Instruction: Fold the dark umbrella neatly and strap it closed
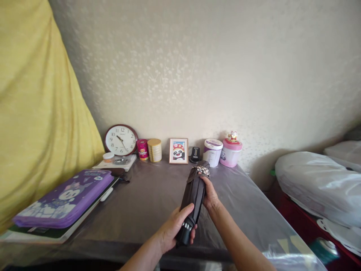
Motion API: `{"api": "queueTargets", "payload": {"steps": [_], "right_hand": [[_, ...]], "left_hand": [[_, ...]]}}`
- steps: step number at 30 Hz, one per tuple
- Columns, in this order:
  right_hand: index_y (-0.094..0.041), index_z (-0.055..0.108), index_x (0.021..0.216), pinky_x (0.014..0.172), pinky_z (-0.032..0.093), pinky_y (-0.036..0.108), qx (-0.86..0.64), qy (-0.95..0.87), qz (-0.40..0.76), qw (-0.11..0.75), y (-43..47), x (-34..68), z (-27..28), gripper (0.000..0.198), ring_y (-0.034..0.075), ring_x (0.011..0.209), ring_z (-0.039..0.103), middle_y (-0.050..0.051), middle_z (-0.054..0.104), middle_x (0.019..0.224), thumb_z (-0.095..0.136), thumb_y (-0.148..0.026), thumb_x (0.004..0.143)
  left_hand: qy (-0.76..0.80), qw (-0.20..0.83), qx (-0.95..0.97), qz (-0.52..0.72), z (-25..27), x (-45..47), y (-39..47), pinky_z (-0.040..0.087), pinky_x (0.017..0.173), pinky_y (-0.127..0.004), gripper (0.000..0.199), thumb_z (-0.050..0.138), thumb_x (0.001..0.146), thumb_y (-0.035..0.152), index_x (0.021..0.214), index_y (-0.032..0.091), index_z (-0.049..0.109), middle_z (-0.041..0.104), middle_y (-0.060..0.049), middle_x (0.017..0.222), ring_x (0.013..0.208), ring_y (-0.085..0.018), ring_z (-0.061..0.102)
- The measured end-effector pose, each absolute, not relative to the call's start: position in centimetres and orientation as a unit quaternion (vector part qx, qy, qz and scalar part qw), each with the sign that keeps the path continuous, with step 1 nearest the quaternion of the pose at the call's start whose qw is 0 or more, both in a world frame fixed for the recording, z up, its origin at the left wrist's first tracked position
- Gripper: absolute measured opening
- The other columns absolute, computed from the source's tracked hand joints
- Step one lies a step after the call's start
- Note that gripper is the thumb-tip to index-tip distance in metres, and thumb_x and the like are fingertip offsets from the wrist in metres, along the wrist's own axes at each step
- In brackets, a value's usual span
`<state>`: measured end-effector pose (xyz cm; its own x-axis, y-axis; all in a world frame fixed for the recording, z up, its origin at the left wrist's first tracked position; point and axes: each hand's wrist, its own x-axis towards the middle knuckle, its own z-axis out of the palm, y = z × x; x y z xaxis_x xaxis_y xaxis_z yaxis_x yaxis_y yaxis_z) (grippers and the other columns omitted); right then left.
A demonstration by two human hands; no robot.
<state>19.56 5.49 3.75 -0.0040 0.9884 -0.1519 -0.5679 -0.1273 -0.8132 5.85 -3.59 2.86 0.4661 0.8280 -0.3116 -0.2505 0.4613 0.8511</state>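
A folded black umbrella (194, 194) is held at a slant over the grey-covered table (152, 199), its handle end toward me. Around the handle end, my left hand (176, 227) is closed, thumb lying along the top and fingertips showing on the far side. My right hand (209, 190) grips the umbrella's other end from the right, close to a checkered black-and-white piece of fabric (203, 172). Part of the right hand's fingers is hidden behind the umbrella.
Along the wall stand a clock (121, 140), a pink can (142, 149), a yellow can (154, 150), a framed panda picture (178, 151), a white-purple tub (213, 153) and a pink tub (230, 153). Left lies a purple case (66, 197); right, plastic-wrapped bundles (318, 184).
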Motion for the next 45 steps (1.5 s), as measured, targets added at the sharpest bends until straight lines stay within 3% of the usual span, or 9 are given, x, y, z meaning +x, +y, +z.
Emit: {"api": "queueTargets", "payload": {"steps": [3,9,15,18,24,29,35,41,45], "right_hand": [[-0.016,0.063,0.082,0.062,0.054,0.031,-0.381,-0.228,0.680,0.584,5.2,19.1,4.2,0.019,0.020,0.061,0.066,0.004,0.069,0.061,0.059,-0.030,0.070],[-0.016,0.062,0.080,0.055,0.052,0.030,-0.404,-0.273,0.652,0.581,5.0,18.6,4.5,0.023,0.020,0.059,0.065,0.005,0.069,0.065,0.069,-0.032,0.065],[-0.016,0.061,0.081,0.049,0.049,0.027,-0.409,-0.296,0.617,0.604,5.0,18.4,4.4,0.028,0.019,0.055,0.063,0.004,0.068,0.064,0.072,-0.034,0.063],[-0.016,0.061,0.079,0.052,0.050,0.027,-0.393,-0.270,0.638,0.605,5.0,18.4,4.5,0.024,0.018,0.055,0.062,0.003,0.067,0.061,0.070,-0.032,0.065],[-0.015,0.062,0.077,0.055,0.051,0.028,-0.353,-0.252,0.687,0.583,4.7,17.5,4.7,0.023,0.016,0.056,0.061,0.004,0.066,0.064,0.063,-0.037,0.071],[-0.014,0.063,0.088,0.061,0.050,0.027,-0.381,-0.351,0.649,0.557,3.8,17.4,5.3,0.037,0.018,0.068,0.062,0.007,0.068,0.077,0.061,-0.046,0.071],[-0.020,0.060,0.105,0.067,0.049,0.027,-0.455,-0.445,0.534,0.557,3.7,18.3,5.6,0.049,0.018,0.081,0.061,0.003,0.067,0.088,0.056,-0.056,0.072],[-0.017,0.065,0.081,0.049,0.049,0.022,-0.461,-0.471,0.463,0.592,5.1,19.4,4.3,0.040,0.015,0.061,0.060,0.003,0.066,0.073,0.058,-0.055,0.071],[-0.017,0.065,0.071,0.040,0.044,0.021,-0.503,-0.507,0.425,0.556,5.6,19.9,4.0,0.035,0.012,0.042,0.054,0.001,0.061,0.054,0.058,-0.051,0.073]], "left_hand": [[0.403,0.727,0.419,0.366,2.6,5.7,-3.8,0.040,0.036,-0.020,0.045,0.050,0.075,0.060,0.085,0.018,0.044,0.055,0.002,0.057,0.039,-0.009,0.048],[0.453,0.605,0.555,0.348,2.6,5.0,-4.0,0.040,0.036,-0.020,0.050,0.046,0.078,0.057,0.111,0.019,0.043,0.048,0.006,0.057,0.039,-0.011,0.050],[0.487,0.493,0.603,0.394,2.0,5.1,-3.9,0.037,0.036,-0.020,0.048,0.056,0.076,0.048,0.113,0.020,0.046,0.056,0.001,0.069,0.036,-0.008,0.047],[0.467,0.577,0.560,0.368,2.5,4.8,-3.5,0.039,0.037,-0.021,0.046,0.059,0.073,0.051,0.105,0.020,0.046,0.057,0.000,0.071,0.038,-0.010,0.051],[0.330,0.777,0.378,0.381,4.0,4.7,-3.2,0.051,0.053,-0.028,0.047,0.060,0.073,0.047,0.107,0.018,0.044,0.062,-0.006,0.084,0.064,-0.017,0.064],[0.341,0.740,0.414,0.405,3.8,5.0,-3.4,0.043,0.037,-0.021,0.042,0.057,0.074,0.044,0.102,0.015,0.047,0.058,0.000,0.062,0.043,-0.011,0.053],[0.385,0.705,0.438,0.404,3.7,4.0,-2.8,0.043,0.037,-0.021,0.058,0.062,0.069,0.047,0.114,0.016,0.043,0.055,0.003,0.054,0.042,-0.013,0.053],[0.421,0.683,0.443,0.400,4.0,3.3,-2.5,0.043,0.036,-0.022,0.062,0.063,0.068,0.046,0.118,0.015,0.042,0.050,0.005,0.049,0.041,-0.014,0.053],[0.439,0.672,0.447,0.395,4.0,3.3,-2.3,0.043,0.037,-0.022,0.062,0.064,0.068,0.044,0.119,0.017,0.043,0.050,0.005,0.050,0.042,-0.015,0.055]]}}
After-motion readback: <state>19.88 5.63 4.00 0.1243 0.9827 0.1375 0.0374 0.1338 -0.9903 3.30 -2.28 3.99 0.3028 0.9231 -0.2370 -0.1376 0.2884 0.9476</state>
